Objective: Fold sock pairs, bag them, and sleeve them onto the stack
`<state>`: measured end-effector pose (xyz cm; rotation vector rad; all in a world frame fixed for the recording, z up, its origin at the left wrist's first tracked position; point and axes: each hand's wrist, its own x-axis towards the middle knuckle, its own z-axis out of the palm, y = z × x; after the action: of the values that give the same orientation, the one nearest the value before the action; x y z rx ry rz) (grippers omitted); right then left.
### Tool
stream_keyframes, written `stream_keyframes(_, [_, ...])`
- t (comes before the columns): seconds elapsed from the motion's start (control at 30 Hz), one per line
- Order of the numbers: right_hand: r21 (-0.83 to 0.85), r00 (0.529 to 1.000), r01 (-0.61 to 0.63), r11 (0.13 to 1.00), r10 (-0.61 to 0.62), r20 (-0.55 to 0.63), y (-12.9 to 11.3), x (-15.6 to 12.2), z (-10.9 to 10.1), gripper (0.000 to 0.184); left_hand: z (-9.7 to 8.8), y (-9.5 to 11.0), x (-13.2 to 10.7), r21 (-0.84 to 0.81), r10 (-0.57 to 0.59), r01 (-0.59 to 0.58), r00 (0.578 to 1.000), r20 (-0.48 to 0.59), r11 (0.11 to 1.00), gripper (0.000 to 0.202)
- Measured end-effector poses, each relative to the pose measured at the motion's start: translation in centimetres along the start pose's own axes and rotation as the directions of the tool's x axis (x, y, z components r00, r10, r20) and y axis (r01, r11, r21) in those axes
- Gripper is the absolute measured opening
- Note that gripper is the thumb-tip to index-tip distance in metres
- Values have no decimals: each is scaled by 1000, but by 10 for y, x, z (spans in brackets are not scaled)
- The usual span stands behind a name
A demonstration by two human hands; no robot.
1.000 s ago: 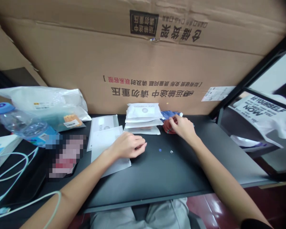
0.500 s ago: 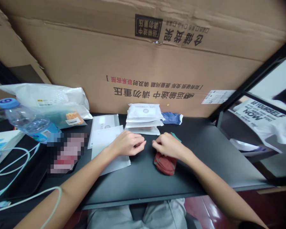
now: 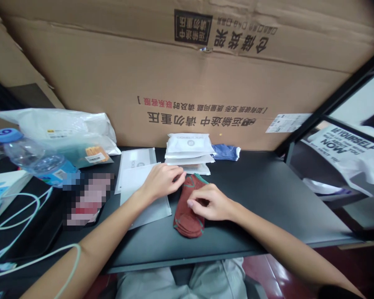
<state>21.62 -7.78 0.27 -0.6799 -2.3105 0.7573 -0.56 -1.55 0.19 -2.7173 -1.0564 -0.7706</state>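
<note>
A rust-red sock (image 3: 185,211) with green trim lies flat on the black worktop (image 3: 255,199) – the right hand (image 3: 210,202) presses over it, fingers curled together, the left hand (image 3: 162,180) just left of it, fingers bunched at its upper edge. Whether either pinches, I cannot tell. White mailers (image 3: 189,145) are stacked just beyond the sock.

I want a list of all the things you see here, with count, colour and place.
folded sock: one, red-brown with green trim, on the desk, under the right hand
striped sock: one, blue, beside the stack
packets: one stack, white, at the desk's back
flat sleeves: two, white, left of the folded sock
plastic bottle: one, clear, blue cap, at left
plastic bag: one, white, behind the bottle
cable: at least one, pale, at left
cardboard box: one, brown, behind the desk
desk: one, black
left hand: at the folded sock's upper end
right hand: on the folded sock
</note>
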Motion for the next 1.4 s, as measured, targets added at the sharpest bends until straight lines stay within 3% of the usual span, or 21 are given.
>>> stream_keyframes(0.13, [-69,995,-40,997,46,91,6,1,6,19,0,3,0,-37,-57,58,998,30,998,30])
stream_keyframes(0.3, [-2,988,58,998,-57,142,15,5,8,9,-1,8,-1,-80,-148,156,984,95,985,21])
stream_keyframes(0.6, [-145,996,85,986,-78,53,23,4,-4,10,5,0,0,-93,-255,275,949,184,957,21])
stream_keyframes(0.77, [-254,977,-57,966,2,-212,37,4,-13,14,4,-2,1,-167,-254,291,944,213,942,15])
stream_keyframes(0.87, [-245,952,-151,958,75,-296,50,2,-18,20,4,-1,1,-197,-265,305,942,206,932,16])
stream_keyframes(1.03, [-217,958,-199,956,143,-249,63,0,-16,26,4,-1,0,-195,-268,311,939,217,930,17])
stream_keyframes(1.23, [-209,961,-209,955,161,-225,61,1,-14,26,4,-2,1,-146,-316,350,924,214,925,15])
stream_keyframes(1.4, [-200,961,-207,958,161,-225,61,1,-14,26,4,-3,1,-174,-279,318,936,213,932,15])
